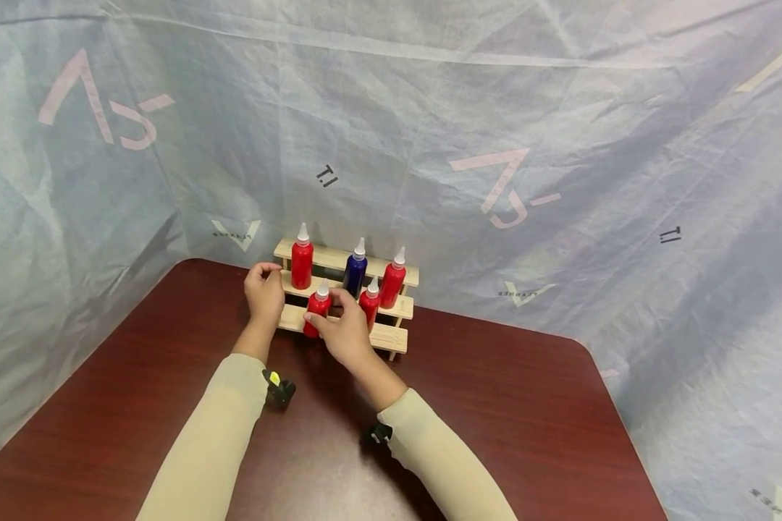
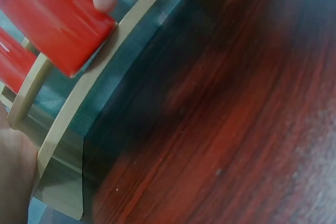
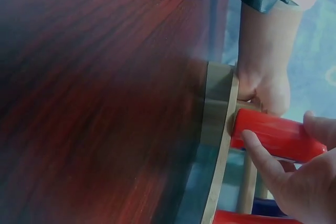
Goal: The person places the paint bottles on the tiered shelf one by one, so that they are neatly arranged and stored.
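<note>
A three-step wooden display rack [image 1: 391,337] stands against the back of the table. My right hand [image 1: 347,334] grips a red squeeze bottle [image 1: 317,311] with a white nozzle tip between thumb and fingers, upright at the bottom step's left part. In the right wrist view, that bottle's base [image 3: 239,129] meets the step's board. My left hand [image 1: 264,295], fingers curled, holds the rack's left end near the middle step. Beside the right hand, another red bottle [image 1: 368,304] is on the bottom step, partly hidden by that hand.
On the steps behind stand a red bottle [image 1: 302,264] at left, a dark blue bottle [image 1: 355,273] and a red bottle [image 1: 392,282] at right. A grey printed sheet [image 1: 378,130] hangs behind the dark red wooden table [image 1: 495,391]. Both wrists wear black cameras.
</note>
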{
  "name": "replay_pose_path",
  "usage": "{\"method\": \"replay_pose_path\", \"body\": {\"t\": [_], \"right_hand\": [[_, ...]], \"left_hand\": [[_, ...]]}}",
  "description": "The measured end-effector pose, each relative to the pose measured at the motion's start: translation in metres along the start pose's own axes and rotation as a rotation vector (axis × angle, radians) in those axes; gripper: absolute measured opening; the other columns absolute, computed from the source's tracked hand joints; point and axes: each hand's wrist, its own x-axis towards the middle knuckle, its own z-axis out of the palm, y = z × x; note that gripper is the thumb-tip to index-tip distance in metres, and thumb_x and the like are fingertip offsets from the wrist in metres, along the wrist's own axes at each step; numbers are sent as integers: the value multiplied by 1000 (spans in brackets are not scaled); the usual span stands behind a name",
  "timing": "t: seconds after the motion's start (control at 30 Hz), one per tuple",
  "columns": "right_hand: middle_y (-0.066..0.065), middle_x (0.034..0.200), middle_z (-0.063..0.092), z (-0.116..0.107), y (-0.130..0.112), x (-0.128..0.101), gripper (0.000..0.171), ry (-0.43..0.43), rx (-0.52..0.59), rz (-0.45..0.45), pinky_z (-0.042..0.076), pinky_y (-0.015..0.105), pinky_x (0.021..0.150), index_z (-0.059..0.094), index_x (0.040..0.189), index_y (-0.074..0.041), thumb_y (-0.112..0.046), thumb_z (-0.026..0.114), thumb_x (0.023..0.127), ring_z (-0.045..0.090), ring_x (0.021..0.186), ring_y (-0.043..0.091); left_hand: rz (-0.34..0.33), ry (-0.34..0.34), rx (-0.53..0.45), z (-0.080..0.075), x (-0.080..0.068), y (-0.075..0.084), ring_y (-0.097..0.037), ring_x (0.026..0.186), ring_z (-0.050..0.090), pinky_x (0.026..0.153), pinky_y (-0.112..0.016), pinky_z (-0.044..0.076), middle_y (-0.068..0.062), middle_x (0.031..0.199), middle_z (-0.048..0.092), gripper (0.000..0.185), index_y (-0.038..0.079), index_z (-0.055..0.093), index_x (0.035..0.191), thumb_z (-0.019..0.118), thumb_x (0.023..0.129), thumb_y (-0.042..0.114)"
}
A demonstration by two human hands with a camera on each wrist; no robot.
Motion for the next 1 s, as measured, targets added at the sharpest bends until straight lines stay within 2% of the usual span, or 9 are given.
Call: {"method": "replay_pose_path", "body": {"t": [0.07,0.13,0.3,0.37,0.6,0.67,0.73,0.9,1.0], "right_hand": [[17,127,68,1,1,2,60,-17,17,17,66,44,79,55,145,-7,-16,83,92,73,110,27],[17,129,66,3,3,3,61,-34,17,36,67,43,74,53,147,-9,-17,81,94,73,109,27],[18,131,64,7,7,7,63,-48,-33,32,64,29,63,49,150,-12,-18,79,95,72,109,26],[17,129,65,8,8,9,62,-56,-49,27,62,29,60,48,150,-12,-17,79,95,72,105,26],[17,118,66,12,5,19,61,-118,-66,43,63,44,53,49,146,-11,-14,81,94,74,87,26],[17,116,67,13,5,19,61,-112,-82,58,62,48,53,50,145,-11,-14,81,93,74,82,29],[17,114,68,15,5,19,62,-96,-112,70,61,46,50,50,146,-12,-15,82,93,75,77,31],[16,114,67,17,5,18,62,-62,-197,56,57,35,43,52,146,-14,-16,82,92,68,61,21],[16,114,66,16,4,18,59,-42,-223,42,56,34,42,53,144,-14,-15,82,92,64,56,17]], "left_hand": [[-6,-4,10,1,0,0,-9,94,50,84,-22,41,1,100,58,17,-8,68,102,55,98,1],[-8,-5,18,2,-1,-1,-10,95,51,86,-22,41,0,101,59,16,-8,68,102,55,98,2],[-13,-7,32,3,-2,-1,-10,98,51,89,-22,40,-3,104,60,17,-7,68,103,55,99,2],[-18,-13,31,2,-2,-1,-9,96,50,87,-22,40,-2,104,60,17,-7,68,103,55,99,3],[-8,0,13,-3,1,2,-8,84,48,77,-23,40,7,96,56,16,-5,68,101,54,98,3],[-16,-3,12,-4,2,0,-8,83,48,76,-23,40,9,94,55,15,-4,67,100,55,98,3],[-27,-12,16,-4,1,0,-8,85,48,77,-23,41,9,95,56,15,-4,67,101,54,99,4],[-24,-13,7,-3,-1,-1,-8,87,49,80,-23,41,7,95,55,17,-7,67,103,53,99,2],[-4,-11,-3,0,0,1,-8,84,48,77,-23,41,8,93,54,18,-9,67,103,53,98,1]]}}
